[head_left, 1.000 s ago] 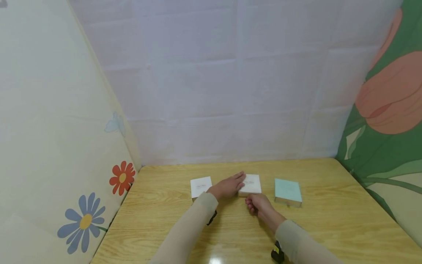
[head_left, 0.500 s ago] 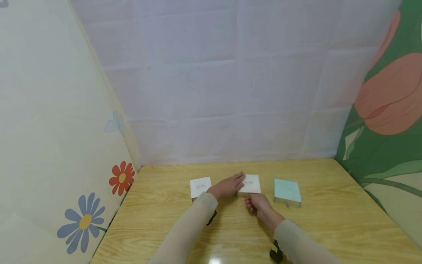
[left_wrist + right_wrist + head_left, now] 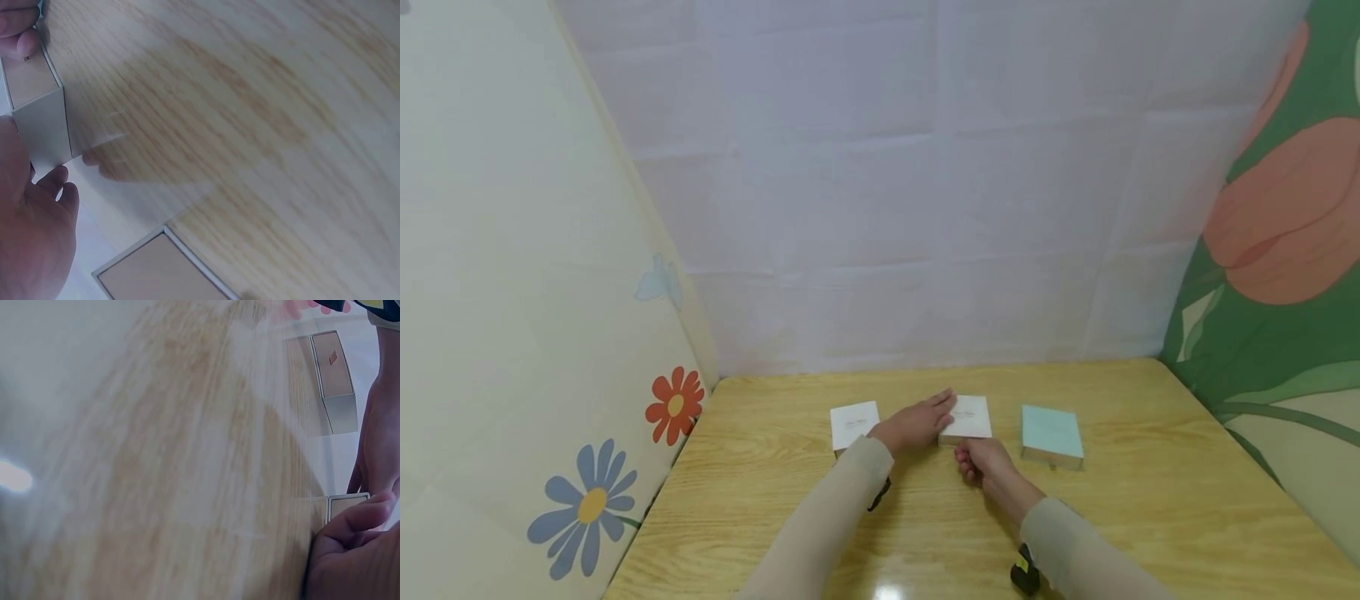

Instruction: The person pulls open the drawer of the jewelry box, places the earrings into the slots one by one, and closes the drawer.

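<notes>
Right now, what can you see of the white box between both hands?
The white box looks like stiff card: squarish, unreadable print on top, a pinkish near side edged in white. It lies flat on the wooden table, the left hand on its left end, the right hand curled against its near side.

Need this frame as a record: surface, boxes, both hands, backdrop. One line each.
surface: wood-grain table
left_box: white box, small print on top, illegible
middle_box: white box in the middle, touched by left hand
right_box: mint box, apart from both hands
left_hand: left hand, at middle box's left edge
right_hand: right hand, curled at middle box's front; grip unclear
backdrop: creased pale cloth behind table
</notes>
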`<state>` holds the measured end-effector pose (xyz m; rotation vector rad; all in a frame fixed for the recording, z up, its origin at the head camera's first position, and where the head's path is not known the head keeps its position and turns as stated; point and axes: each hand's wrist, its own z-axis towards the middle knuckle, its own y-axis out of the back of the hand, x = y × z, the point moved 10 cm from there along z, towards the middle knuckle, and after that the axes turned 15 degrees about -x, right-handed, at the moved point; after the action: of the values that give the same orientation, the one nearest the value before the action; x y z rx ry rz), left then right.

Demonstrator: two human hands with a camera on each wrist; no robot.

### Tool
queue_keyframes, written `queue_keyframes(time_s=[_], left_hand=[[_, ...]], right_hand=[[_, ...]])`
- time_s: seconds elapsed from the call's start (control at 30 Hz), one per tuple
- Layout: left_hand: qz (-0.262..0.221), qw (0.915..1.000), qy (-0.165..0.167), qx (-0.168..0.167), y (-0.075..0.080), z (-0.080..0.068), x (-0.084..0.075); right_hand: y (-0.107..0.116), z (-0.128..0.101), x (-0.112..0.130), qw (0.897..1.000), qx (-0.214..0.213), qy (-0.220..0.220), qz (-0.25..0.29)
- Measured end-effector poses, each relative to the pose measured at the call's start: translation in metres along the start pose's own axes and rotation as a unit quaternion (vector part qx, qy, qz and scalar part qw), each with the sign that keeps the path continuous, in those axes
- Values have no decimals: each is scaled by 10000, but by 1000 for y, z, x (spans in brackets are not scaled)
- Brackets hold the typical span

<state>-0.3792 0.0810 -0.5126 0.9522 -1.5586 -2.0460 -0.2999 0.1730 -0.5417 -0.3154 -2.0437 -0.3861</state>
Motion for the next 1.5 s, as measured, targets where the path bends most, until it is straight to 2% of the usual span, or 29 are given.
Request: queue_keyframes(time_s=[0.3, 0.57, 0.8, 1.07, 1.3, 1.5], left_hand=[[102, 9999, -110, -13, -4, 2, 2], [127, 9998, -121, -52, 1, 2, -1], [-41, 10000, 40, -39, 5, -1, -2], [-76, 9999, 121, -70, 13, 1, -6], [477, 9985, 94, -238, 16, 4, -11], [1242, 9913, 111, -425, 14, 15, -14]], right_hand=[[-1, 1, -3, 9999, 64, -97, 59], [0, -1, -1, 9998, 112, 12, 174], [1, -7, 0, 9997, 163, 97, 143], [15, -14, 10, 9993, 240, 235, 179], [37, -27, 17, 9982, 485, 355, 23], [60, -33, 21, 9960, 720, 534, 70]])
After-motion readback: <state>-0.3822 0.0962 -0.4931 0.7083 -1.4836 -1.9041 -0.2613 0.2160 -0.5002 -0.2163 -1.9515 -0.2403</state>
